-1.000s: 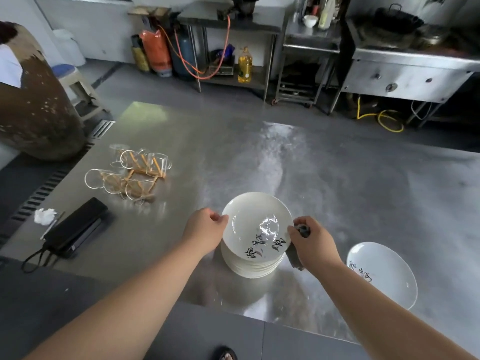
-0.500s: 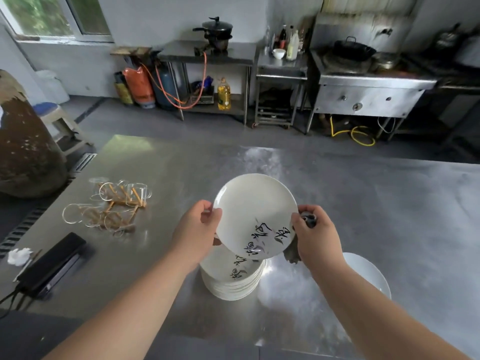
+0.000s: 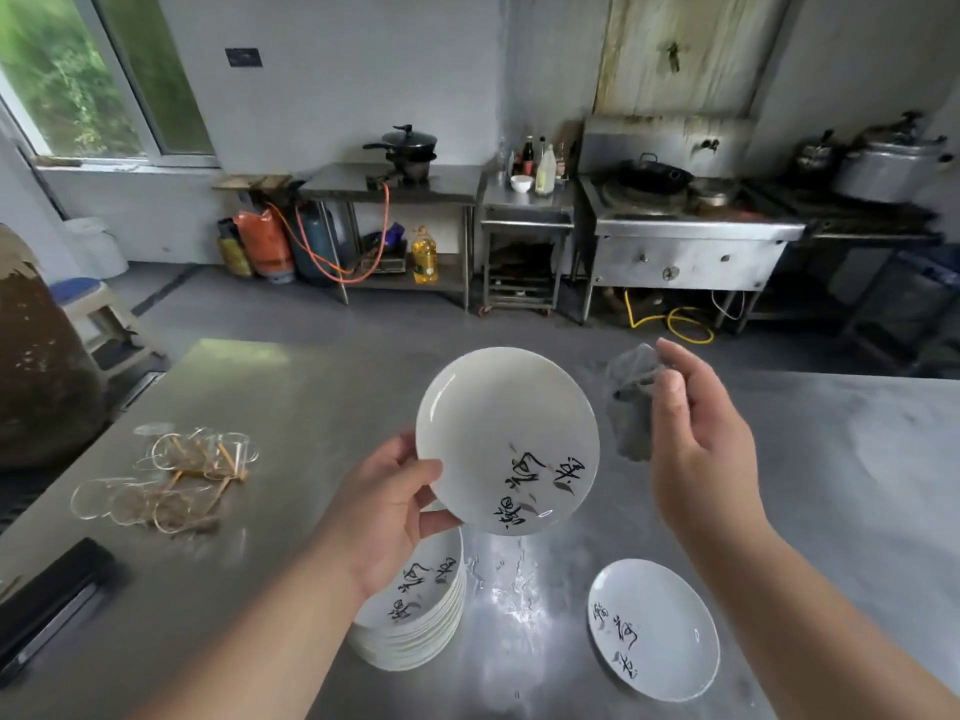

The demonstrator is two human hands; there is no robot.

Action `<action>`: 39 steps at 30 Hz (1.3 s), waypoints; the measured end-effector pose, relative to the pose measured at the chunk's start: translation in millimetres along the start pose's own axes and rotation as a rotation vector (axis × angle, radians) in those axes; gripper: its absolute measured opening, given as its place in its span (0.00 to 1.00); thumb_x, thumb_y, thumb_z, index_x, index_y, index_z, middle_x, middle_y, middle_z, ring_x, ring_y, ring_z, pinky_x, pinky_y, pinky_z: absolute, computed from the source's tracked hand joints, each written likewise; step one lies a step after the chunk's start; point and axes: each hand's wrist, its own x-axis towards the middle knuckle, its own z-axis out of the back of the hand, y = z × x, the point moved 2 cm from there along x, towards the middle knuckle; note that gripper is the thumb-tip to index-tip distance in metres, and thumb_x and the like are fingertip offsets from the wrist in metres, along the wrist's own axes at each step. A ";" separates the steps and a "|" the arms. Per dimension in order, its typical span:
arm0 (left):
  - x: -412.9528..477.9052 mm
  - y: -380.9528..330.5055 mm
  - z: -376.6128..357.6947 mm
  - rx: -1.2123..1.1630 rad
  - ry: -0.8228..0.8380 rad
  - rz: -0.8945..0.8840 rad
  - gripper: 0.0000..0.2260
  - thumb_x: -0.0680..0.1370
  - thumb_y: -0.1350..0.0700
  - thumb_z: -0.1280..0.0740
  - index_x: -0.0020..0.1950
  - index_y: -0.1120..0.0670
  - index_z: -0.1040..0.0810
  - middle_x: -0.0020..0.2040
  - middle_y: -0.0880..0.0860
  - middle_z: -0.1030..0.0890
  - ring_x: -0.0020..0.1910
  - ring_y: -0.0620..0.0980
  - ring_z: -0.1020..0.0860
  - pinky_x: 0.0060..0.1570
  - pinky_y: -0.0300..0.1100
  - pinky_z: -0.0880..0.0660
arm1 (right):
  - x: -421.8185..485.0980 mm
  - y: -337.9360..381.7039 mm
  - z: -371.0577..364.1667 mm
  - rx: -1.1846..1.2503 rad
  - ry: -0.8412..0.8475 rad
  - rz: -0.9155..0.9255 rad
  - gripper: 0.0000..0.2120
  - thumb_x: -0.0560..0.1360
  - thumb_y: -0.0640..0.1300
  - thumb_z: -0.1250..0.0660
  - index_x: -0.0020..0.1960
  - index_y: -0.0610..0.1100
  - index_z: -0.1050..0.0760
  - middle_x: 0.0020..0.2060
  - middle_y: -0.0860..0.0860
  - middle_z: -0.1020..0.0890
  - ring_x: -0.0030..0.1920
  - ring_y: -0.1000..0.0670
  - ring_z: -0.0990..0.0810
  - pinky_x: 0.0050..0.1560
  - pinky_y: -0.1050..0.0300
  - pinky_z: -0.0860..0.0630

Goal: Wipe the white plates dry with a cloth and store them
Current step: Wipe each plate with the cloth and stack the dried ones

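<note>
Head view: left hand (image 3: 387, 506) holds plate (image 3: 498, 423) facing camera; right hand (image 3: 701, 449) pinches cloth (image 3: 628, 407).

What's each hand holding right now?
Left hand: grips the white plate by its rim.
Right hand: pinches the grey cloth beside the plate.

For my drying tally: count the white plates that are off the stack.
2. One plate is gripped by the left hand, above the stack; a lone plate lies on the steel table, right of the stack. More could hide behind the arms.
</note>
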 end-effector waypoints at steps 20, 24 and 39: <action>-9.3 -18.2 -98.3 0.064 0.124 -0.139 0.22 0.68 0.63 0.31 0.59 0.48 0.14 0.51 0.60 0.14 0.42 0.55 0.15 0.36 0.50 0.18 | -9.2 8.8 -7.1 -0.610 0.511 0.540 0.46 0.78 0.75 0.61 0.85 0.45 0.60 0.84 0.51 0.61 0.83 0.43 0.68 0.83 0.39 0.60; -12.2 -21.1 -100.0 0.089 0.155 -0.153 0.21 0.71 0.63 0.34 0.61 0.51 0.14 0.52 0.61 0.14 0.44 0.55 0.15 0.36 0.50 0.18 | -24.7 4.5 -7.3 -0.546 0.633 0.793 0.45 0.79 0.74 0.54 0.85 0.44 0.50 0.85 0.50 0.52 0.84 0.41 0.58 0.83 0.36 0.51; -15.7 -15.4 -92.8 0.015 0.152 -0.110 0.18 0.71 0.64 0.35 0.57 0.53 0.13 0.51 0.59 0.13 0.41 0.49 0.15 0.32 0.42 0.19 | -49.2 3.4 1.1 -0.600 0.733 0.811 0.47 0.77 0.75 0.55 0.86 0.48 0.57 0.85 0.52 0.55 0.85 0.43 0.59 0.82 0.37 0.48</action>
